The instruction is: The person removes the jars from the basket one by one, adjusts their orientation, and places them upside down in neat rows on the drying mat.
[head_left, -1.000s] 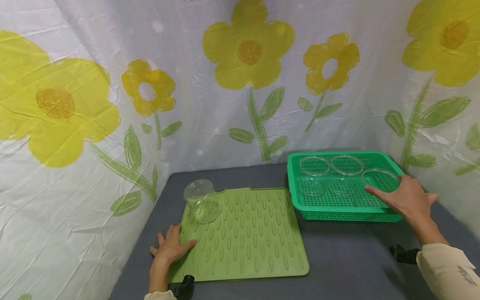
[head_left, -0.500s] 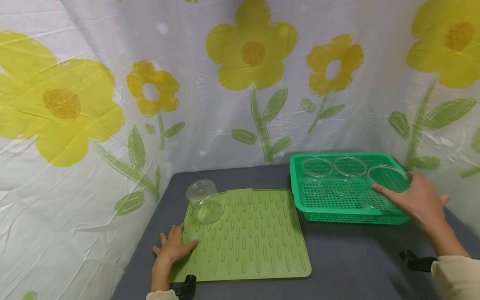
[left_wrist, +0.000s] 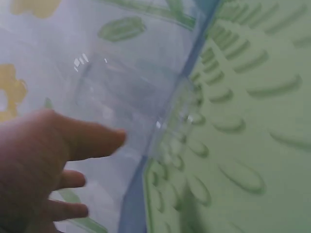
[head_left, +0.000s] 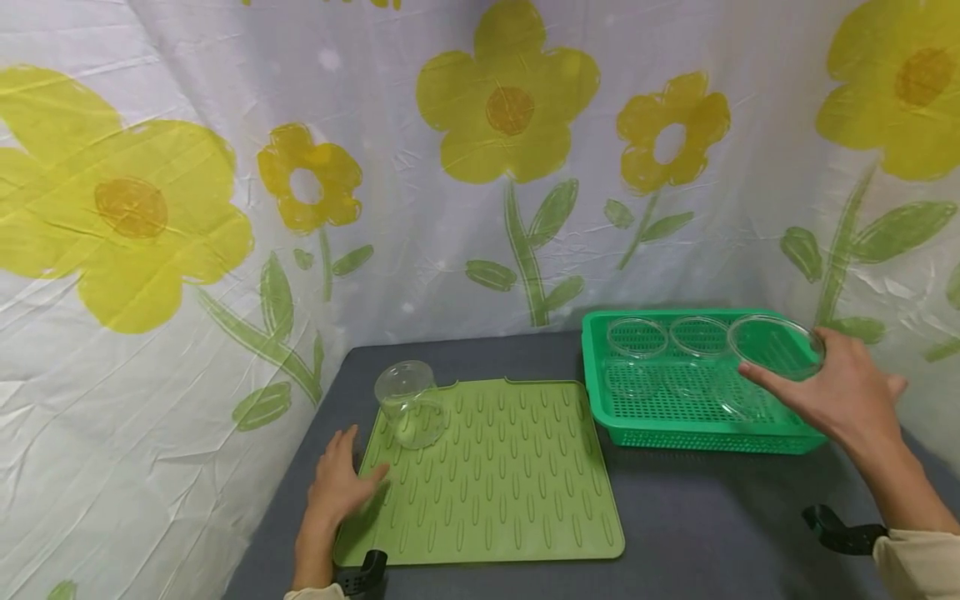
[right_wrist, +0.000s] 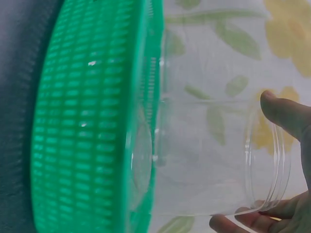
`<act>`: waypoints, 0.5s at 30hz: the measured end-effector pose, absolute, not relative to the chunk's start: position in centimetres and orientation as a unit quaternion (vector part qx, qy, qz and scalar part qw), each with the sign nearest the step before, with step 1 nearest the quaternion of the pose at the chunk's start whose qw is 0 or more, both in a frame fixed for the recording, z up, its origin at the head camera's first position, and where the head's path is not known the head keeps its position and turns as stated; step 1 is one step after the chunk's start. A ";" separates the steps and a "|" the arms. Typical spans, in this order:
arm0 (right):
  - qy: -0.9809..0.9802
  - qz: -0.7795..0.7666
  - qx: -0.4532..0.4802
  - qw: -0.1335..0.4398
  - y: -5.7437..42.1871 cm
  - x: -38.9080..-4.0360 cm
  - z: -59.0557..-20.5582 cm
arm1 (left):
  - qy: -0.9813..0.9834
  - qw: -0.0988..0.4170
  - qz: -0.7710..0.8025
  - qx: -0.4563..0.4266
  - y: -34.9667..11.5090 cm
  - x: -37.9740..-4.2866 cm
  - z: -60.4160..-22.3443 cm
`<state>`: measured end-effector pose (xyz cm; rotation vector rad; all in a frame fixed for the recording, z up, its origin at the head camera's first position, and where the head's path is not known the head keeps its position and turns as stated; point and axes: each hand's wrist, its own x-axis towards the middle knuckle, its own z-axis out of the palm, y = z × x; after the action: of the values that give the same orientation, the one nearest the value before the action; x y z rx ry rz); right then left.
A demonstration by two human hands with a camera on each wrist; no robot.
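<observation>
My right hand [head_left: 847, 387] grips a clear jar [right_wrist: 204, 165] near its rim, thumb on one side and fingers on the other. This jar is upright, its lower end still overlapping the green basket [head_left: 712, 437]. Two more clear jars stand in the basket, a left jar [head_left: 636, 367] and a middle jar [head_left: 693, 367]. My left hand [head_left: 339, 483], fingers spread and holding nothing, hovers over the left edge of the green ridged mat [head_left: 510, 475]. Another clear jar [head_left: 412, 412] stands on the mat's back left corner, just beyond that hand.
A dark grey cloth [head_left: 675, 517] covers the table under the mat and basket. Behind and beside the table hangs a white curtain [head_left: 390, 208] with yellow flowers. The basket sits at the back right, its near left corner close to the mat.
My right hand has raised the gripped jar, whose rim now stands above those of the other two. My left hand has come up slightly from the mat's left edge.
</observation>
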<state>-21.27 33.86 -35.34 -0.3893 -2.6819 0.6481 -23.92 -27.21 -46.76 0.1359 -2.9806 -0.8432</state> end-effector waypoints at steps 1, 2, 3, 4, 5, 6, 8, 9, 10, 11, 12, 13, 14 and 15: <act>-0.947 0.228 -0.134 0.183 33.6 -21.2 -35.2 | -0.957 0.047 -0.283 0.037 -27.1 -23.9 -46.4; -0.947 0.226 -0.129 0.188 33.4 -21.1 -35.0 | -0.951 0.075 -0.297 0.030 -26.9 -23.8 -46.1; -0.946 0.226 -0.124 0.195 33.2 -21.0 -34.8 | -0.945 0.102 -0.311 0.024 -26.6 -23.8 -45.7; -0.946 0.227 -0.118 0.201 32.9 -21.0 -34.7 | -0.936 0.129 -0.326 0.019 -26.4 -23.7 -45.4; -0.945 0.228 -0.110 0.208 32.6 -21.0 -34.6 | -0.927 0.158 -0.341 0.014 -26.1 -23.7 -45.0; -0.943 0.231 -0.102 0.215 32.4 -21.0 -34.6 | -0.917 0.184 -0.354 0.008 -25.7 -23.8 -44.7; -0.939 0.244 -0.082 0.227 31.8 -21.0 -34.5 | -0.899 0.230 -0.372 -0.006 -25.0 -23.9 -44.0; -0.936 0.252 -0.072 0.233 31.5 -21.0 -34.5 | -0.892 0.248 -0.378 -0.015 -24.5 -24.0 -43.6; -0.934 0.260 -0.063 0.238 31.3 -21.0 -34.5 | -0.885 0.264 -0.384 -0.024 -24.1 -24.1 -43.2; -0.931 0.269 -0.052 0.242 31.0 -21.0 -34.5 | -0.877 0.275 -0.392 -0.036 -23.6 -24.2 -42.9; -0.928 0.278 -0.042 0.245 30.8 -21.0 -34.5 | -0.870 0.282 -0.402 -0.049 -23.1 -24.3 -42.6; -0.926 0.285 -0.034 0.247 30.5 -21.0 -34.4 | -0.863 0.285 -0.413 -0.064 -22.7 -24.5 -42.2; -0.924 0.289 -0.029 0.249 30.2 -21.0 -34.4 | -0.856 0.285 -0.424 -0.080 -22.3 -24.6 -41.9; -0.922 0.295 -0.023 0.249 29.9 -21.1 -34.3 | -0.850 0.283 -0.434 -0.094 -21.8 -24.8 -41.6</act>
<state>-21.10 29.87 -34.32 -0.0617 -2.5120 0.8048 -24.78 -21.84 -41.64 -0.2520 -2.2768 -1.1616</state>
